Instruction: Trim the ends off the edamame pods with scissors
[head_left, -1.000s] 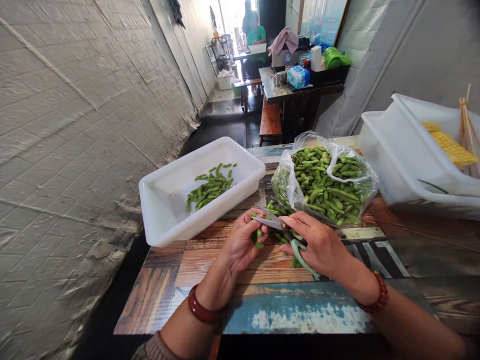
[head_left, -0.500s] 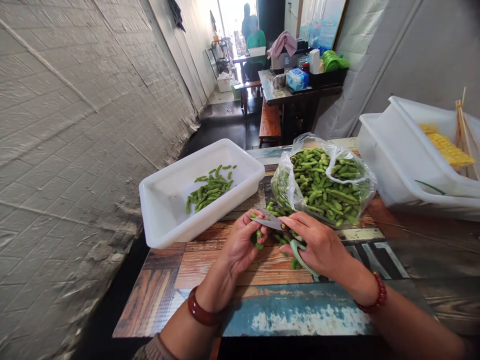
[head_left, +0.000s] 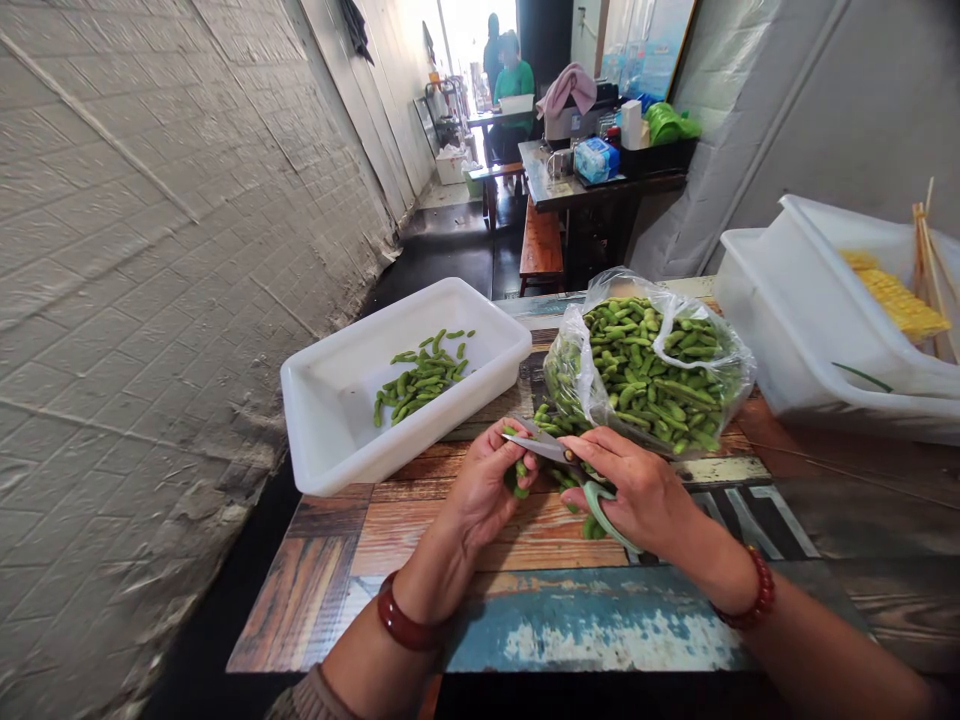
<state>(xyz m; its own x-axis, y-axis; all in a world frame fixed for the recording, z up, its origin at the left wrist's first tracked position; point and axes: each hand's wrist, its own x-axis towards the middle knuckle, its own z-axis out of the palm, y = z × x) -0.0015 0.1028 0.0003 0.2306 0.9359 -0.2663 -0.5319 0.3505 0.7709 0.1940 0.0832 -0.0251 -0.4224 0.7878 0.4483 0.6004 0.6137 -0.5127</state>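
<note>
My left hand pinches green edamame pods, partly hidden by its fingers. In my right hand is a pair of scissors with pale green handles. Their blades lie somewhat apart across the pod end at my left fingertips. Loose pods lie on the table under the scissors. Just beyond my right hand sits a clear plastic bag heaped with edamame pods. To the left, a white tub holds a small pile of pods.
White tubs at the right hold yellow packets and wooden sticks. Past the patterned table are a bench and a cluttered side table. A person in green sits far back. A brick-patterned wall runs along the left.
Almost nothing differs. The whole view has shifted very slightly; both hands, the scissors and the pods keep the same positions relative to each other.
</note>
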